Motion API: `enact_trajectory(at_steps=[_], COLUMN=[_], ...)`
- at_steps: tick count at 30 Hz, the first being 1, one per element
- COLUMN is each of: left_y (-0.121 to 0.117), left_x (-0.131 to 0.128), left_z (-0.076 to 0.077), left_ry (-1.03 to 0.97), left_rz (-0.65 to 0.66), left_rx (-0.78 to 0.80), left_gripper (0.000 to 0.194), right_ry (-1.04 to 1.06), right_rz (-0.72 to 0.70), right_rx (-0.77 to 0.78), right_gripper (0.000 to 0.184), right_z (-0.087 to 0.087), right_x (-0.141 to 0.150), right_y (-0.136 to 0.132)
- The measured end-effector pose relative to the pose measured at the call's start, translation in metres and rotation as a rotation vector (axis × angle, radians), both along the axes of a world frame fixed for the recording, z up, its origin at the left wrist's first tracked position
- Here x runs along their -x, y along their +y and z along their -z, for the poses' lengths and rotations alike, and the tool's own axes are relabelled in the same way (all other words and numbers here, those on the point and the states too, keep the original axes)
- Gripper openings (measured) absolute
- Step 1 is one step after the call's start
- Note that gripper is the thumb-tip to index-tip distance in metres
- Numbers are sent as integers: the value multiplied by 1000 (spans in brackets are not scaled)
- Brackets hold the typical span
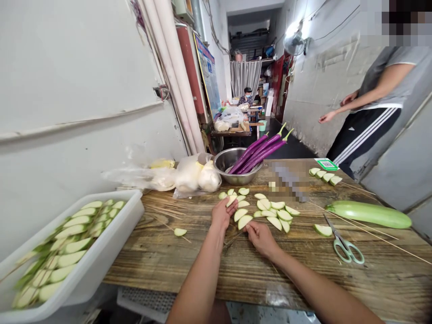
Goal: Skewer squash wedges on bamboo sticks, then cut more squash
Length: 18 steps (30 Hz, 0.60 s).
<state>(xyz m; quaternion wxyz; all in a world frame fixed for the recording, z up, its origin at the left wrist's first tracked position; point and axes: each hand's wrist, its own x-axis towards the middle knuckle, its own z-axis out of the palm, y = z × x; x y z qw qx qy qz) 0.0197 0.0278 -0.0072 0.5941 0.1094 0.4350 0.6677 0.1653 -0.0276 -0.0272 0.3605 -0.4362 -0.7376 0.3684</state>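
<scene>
In the head view, pale green zucchini slices (277, 205) lie loosely over the middle of the wooden table. My left hand (221, 215) has its fingers closed around one zucchini slice (231, 200). Close by on the right, my right hand (260, 239) is closed in a pinch at the lower edge of another slice (245, 221). What sits between those fingertips is too small to make out. Thin wooden skewers (165, 208) are spread left of my hands. A single slice (180, 232) rests among them.
A white tub (133, 204) of skewered slices stands left. Behind are plastic bags (192, 175) and a steel bowl (232, 179) with purple eggplants (259, 155). Scissors (347, 249), a whole zucchini (371, 214) and a blurred-out object (288, 180) lie right. A person (381, 85) stands beyond.
</scene>
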Motion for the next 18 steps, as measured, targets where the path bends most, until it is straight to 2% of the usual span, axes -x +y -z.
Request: enact_trajectory(at_steps=[10,18], left_y=[1,3], left_x=[2,3], left_z=[-2,5], left_ry=[-109,-18], left_rz=[36,9], left_rx=[58,-7], left_gripper=[8,6], right_ry=[4,-11], right_rz=[14,5], right_rx=[-7,-8], right_gripper=[29,29], right_z=[0,0], right_x=[1,1], right_y=[1,1])
